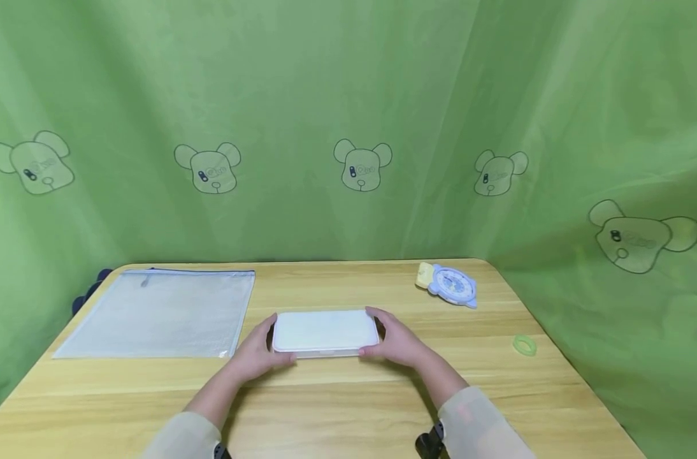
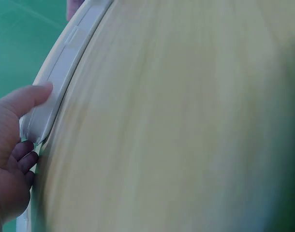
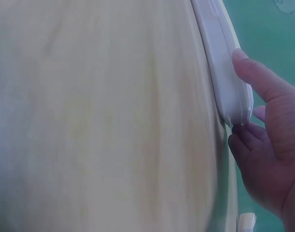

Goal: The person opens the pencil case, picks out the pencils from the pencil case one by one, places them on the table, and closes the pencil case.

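Note:
A white rectangular lidded box [image 1: 325, 330] lies flat at the middle of the table, with a small latch along its near side. My left hand [image 1: 257, 354] grips its left end, thumb on the near side and fingers round the far corner. At the opposite end my right hand [image 1: 397, 341] holds the box the same way. In the left wrist view the left thumb [image 2: 41, 93] presses the box's side wall [image 2: 55, 77]. The right wrist view has the right thumb [image 3: 246, 63] against the wall, other fingers curled at the end.
On the wooden table [image 1: 325, 414], a translucent zip pouch [image 1: 171, 312] lies at left. A blue clock-faced toy [image 1: 453, 285] sits at the back right beside a pale yellow block [image 1: 425, 275]. A light green ring [image 1: 524, 345] lies near the right edge. Green curtain [image 1: 302, 95] surrounds the table.

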{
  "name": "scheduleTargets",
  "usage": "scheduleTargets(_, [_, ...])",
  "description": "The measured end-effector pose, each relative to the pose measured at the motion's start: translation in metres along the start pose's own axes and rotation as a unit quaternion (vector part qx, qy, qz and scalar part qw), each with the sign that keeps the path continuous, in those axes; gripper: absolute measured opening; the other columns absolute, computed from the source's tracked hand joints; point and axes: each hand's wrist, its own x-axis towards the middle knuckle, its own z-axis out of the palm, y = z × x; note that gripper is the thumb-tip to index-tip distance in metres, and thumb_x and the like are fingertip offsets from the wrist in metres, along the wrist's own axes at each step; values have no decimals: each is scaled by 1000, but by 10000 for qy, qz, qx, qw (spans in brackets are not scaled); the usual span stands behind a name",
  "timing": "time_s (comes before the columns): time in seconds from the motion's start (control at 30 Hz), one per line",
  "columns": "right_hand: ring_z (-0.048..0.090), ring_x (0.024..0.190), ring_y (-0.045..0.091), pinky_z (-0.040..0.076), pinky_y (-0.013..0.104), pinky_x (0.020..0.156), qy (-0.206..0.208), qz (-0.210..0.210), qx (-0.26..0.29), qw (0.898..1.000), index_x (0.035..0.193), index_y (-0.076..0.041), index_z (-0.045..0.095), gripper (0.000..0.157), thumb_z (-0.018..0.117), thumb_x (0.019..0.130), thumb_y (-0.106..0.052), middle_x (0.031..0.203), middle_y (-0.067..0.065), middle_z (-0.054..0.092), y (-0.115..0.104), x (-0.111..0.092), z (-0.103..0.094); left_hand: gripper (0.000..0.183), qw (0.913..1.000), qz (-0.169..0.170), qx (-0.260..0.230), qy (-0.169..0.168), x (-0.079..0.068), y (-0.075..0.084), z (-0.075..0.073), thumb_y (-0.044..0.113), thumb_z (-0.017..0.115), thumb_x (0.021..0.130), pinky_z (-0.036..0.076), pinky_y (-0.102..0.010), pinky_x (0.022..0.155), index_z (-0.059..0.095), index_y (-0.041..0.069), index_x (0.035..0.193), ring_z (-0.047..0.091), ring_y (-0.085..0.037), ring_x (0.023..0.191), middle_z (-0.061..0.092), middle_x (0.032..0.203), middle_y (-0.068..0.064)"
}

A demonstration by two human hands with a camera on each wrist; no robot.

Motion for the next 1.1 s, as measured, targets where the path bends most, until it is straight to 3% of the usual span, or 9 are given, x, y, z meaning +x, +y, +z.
scheduleTargets(0.4, [35, 143, 38, 27, 53, 121, -86, -166, -34, 9998, 149, -5, 38, 97, 88, 70, -31, 154, 20, 39, 3, 6, -6, 102, 9995, -176, 86, 256, 3, -2, 0, 28, 86, 73, 27, -54, 120, 28, -5, 151, 31, -44, 144, 34, 154, -26])
scheduleTargets(0.7, [45, 137, 36, 37, 48, 116, -97, 94, 361, 9993, 147, -5, 43, 86, 83, 77, -35, 149, 19, 47, 2, 9, -12, 102, 9992, -173, -166, 326, 2, -6, 1, 27, 86, 73, 27, -52, 120, 28, -4, 151, 31, -42, 144, 34, 155, -24])
scheduleTargets(0.9, [53, 130, 35, 44, 45, 111, 192, 322, 818, 9959, 140, -6, 52, 72, 78, 82, -40, 142, 19, 54, 2, 12, -15, 100, 9988, -181, -82, 454, 2, -8, 3, 27, 87, 71, 30, -52, 119, 33, -2, 150, 35, -41, 143, 39, 153, -22])
scheduleTargets(1.1, [60, 122, 33, 49, 45, 106, 678, 349, 872, 9933, 128, -11, 65, 55, 75, 83, -42, 132, 16, 63, 2, 14, -14, 97, 9986, -243, 102, 450, 1, -8, 4, 29, 87, 70, 28, -53, 120, 37, -4, 147, 35, -42, 142, 41, 151, -23])
